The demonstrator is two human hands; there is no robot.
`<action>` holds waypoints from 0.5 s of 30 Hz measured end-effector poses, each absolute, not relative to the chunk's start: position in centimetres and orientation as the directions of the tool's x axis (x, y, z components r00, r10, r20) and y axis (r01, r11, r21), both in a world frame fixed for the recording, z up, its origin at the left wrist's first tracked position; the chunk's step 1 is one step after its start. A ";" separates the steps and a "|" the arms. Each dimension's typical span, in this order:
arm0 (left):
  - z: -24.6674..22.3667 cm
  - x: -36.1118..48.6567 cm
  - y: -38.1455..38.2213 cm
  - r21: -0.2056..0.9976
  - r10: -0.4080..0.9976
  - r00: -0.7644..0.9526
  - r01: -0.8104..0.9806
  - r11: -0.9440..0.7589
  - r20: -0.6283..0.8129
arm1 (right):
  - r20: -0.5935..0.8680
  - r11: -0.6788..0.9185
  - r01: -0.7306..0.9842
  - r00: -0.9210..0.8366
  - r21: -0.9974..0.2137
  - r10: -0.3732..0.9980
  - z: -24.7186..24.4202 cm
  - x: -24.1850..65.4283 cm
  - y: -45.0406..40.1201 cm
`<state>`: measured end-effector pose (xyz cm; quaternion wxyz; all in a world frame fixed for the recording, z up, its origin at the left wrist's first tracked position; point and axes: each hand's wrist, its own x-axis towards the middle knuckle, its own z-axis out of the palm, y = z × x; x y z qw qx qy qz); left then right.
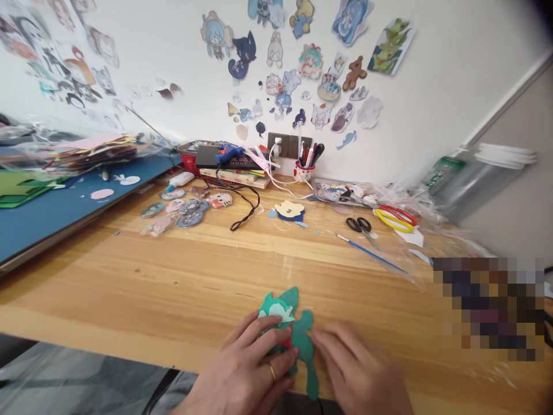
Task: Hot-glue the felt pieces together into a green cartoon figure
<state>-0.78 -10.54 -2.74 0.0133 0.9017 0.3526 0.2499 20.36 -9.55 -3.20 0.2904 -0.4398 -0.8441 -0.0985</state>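
At the table's front edge lies a green cutout figure (303,340), flat and layered, apparently felt or foam. It has a lighter green head piece with pale patches and a small red part. My left hand (254,360), with a ring on one finger, is laid across the figure's left side, its fingers curled over and holding it. Thumb and fingertips of my right hand (356,363) are pinched together at the figure's right edge. That hand is slightly blurred, and its fingertips hide whatever small part they grip. The left fingers cover the figure's middle.
Black scissors (359,226), a blue thin stick (375,255) and yellow-handled scissors (391,220) lie right of centre. Further back are cream and navy cutouts (290,211), wrapped badges (190,212), a blue glue gun (228,152) and a pen cup (305,171). A blue board (64,213) occupies the left.
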 end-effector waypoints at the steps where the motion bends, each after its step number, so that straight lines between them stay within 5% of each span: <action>1: -2.7 -0.8 -10.5 0.200 0.642 0.626 0.630 -0.751 0.443 | 0.584 0.561 0.824 -0.420 -0.075 0.695 -3.2 20.4 -9.5; 15: -2.4 -0.6 -10.4 0.229 0.655 0.628 0.626 -0.746 0.420 | 0.546 0.558 0.824 -0.427 -0.092 0.721 -3.1 20.6 -8.7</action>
